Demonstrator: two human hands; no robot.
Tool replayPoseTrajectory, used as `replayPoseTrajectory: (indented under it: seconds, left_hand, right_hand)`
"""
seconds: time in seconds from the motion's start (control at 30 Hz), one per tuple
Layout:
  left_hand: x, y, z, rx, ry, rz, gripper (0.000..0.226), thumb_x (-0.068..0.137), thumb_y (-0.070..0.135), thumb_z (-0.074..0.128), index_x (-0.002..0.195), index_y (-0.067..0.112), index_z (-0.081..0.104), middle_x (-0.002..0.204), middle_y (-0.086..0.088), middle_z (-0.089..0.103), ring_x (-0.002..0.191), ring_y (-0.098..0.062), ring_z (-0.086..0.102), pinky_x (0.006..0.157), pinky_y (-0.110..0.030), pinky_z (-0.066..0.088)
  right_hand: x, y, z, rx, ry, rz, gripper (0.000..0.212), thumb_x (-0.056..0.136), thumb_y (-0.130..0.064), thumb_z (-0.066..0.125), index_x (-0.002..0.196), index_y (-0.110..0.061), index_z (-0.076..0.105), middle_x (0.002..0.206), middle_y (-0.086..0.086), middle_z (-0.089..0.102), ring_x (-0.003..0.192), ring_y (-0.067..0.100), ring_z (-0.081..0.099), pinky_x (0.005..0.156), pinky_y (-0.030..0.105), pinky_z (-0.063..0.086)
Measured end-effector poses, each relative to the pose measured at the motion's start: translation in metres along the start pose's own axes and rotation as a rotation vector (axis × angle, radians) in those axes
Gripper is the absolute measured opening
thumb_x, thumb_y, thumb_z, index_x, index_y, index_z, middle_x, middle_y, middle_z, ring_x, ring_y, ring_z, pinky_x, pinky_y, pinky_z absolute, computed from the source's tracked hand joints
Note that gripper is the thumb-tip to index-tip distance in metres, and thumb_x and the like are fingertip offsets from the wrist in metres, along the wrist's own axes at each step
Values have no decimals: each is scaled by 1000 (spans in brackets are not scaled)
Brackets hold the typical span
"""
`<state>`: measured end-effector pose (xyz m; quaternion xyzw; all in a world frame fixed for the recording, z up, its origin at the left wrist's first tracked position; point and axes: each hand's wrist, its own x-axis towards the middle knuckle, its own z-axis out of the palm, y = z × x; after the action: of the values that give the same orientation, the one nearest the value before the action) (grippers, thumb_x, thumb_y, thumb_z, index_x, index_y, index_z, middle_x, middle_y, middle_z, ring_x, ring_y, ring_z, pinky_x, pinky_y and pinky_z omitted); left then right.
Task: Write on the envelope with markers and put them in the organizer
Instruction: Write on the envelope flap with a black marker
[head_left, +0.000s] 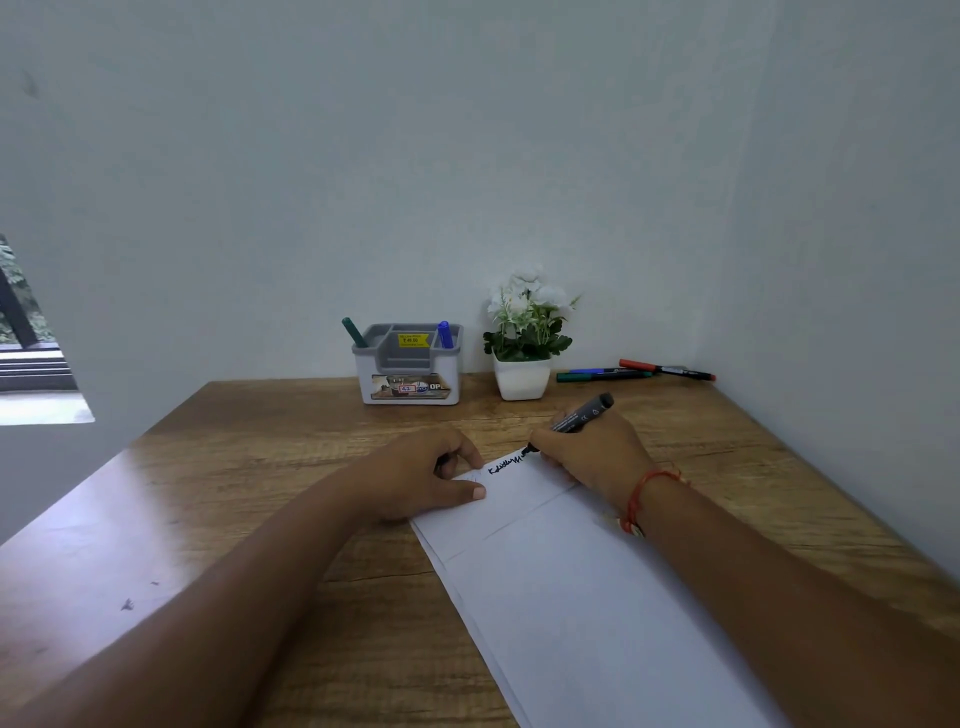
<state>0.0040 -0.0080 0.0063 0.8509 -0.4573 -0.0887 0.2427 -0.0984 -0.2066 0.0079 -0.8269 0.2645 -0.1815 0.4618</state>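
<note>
Soft daylight from the window (31, 332) — table (104, 509) glare, bowed edges.

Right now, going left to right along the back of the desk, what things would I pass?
Standing green marker in the organizer → blue marker in it too → flower pot → flat green marker → red marker.

A wooden table (260, 467) is set into a wall corner. At its back are placed a grey-and-white organizer (408, 374), a white flower pot (521, 379), and, lying flat, a red marker (640, 365), a blue marker (587, 371) and a green marker (602, 377). A white envelope (571, 597) is laid near the front.
</note>
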Motion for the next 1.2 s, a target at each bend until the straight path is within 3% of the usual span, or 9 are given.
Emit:
replayPoseTrajectory:
  seconds: [0.1, 0.3, 0.63, 0.77, 1.07, 1.2]
  left_hand:
    - [0, 0, 0, 0, -3, -6, 33, 87, 42, 68, 117, 31, 61, 83, 12, 52, 72, -1, 47, 64, -13, 36]
    - [0, -2, 1, -2, -4, -11, 32, 86, 43, 69, 116, 33, 61, 83, 13, 53, 73, -2, 48, 66, -15, 38]
    - [1, -1, 1, -5, -8, -9, 33, 87, 43, 68, 117, 33, 60, 84, 13, 53, 73, -2, 47, 65, -15, 37]
    - [0, -2, 1, -7, -4, -8, 33, 86, 43, 69, 116, 33, 61, 85, 12, 53, 74, -2, 48, 67, -16, 39]
    - [1, -2, 0, 6, -3, -18, 34, 86, 44, 68, 117, 33, 60, 84, 12, 53, 72, -2, 47, 65, -15, 38]
    - [1, -2, 1, 10, -10, -15, 34, 87, 44, 68, 118, 32, 60, 83, 12, 53, 72, -2, 47, 66, -16, 37]
  right_hand:
    - [-1, -1, -1, -28, -16, -3, 20, 75, -31, 69, 73, -12, 68, 69, 5, 70, 53, 10, 57, 52, 22, 44]
    - [-2, -2, -2, -25, -4, 1, 20, 78, -31, 71, 77, -12, 68, 66, 2, 67, 52, 10, 57, 53, 22, 44]
    - [-1, -1, -2, -28, 16, 31, 25, 80, -32, 71, 85, -8, 72, 73, 6, 74, 54, 10, 61, 58, 25, 53]
    - [-3, -1, -3, -6, 8, 26, 19, 78, -32, 71, 80, -13, 68, 68, 0, 69, 42, 2, 57, 46, 16, 42]
    - [-2, 0, -4, -7, 13, 18, 20, 82, -33, 71, 76, -14, 65, 67, 0, 68, 50, 7, 60, 56, 22, 48]
    - [-2, 0, -3, -30, 22, 7, 21, 82, -35, 70, 77, -15, 66, 67, -1, 69, 44, 3, 59, 53, 20, 46]
